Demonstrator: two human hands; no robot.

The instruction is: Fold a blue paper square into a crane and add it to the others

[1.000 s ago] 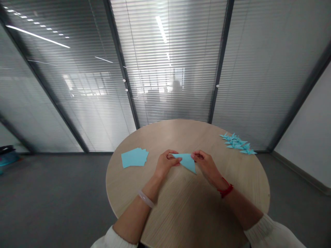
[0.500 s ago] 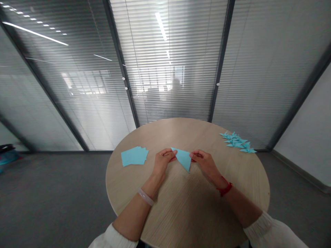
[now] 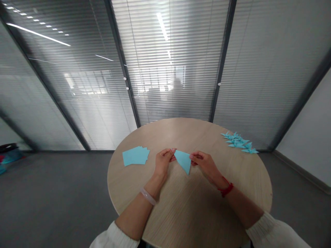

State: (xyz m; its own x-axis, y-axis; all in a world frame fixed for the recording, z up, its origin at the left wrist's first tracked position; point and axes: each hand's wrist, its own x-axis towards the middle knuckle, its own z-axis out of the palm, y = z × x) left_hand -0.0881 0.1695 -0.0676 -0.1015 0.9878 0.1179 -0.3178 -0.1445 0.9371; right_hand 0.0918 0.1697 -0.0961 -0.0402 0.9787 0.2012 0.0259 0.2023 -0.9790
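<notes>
Between my hands is a folded piece of light-blue paper (image 3: 183, 161), roughly a triangle with one point hanging down toward me. My left hand (image 3: 163, 160) pinches its upper left corner between thumb and fingers. At the upper right edge, my right hand (image 3: 203, 161) grips the paper the same way, with thumb on top. Left of my left hand lies a fanned stack of blue paper sheets (image 3: 135, 156). A cluster of folded blue paper cranes (image 3: 238, 141) sits by the table's far right edge.
The round wooden table (image 3: 176, 220) has its curved edge in view on both sides. Behind it stands a glass partition with blinds (image 3: 178, 103). A blue and black object (image 3: 10, 154), not clear in kind, is on the floor at far left.
The folded paper has tilted slightly and its lower point has dropped a little. My left fingertips now cover less of its upper left corner. The whole view has shifted slightly.
</notes>
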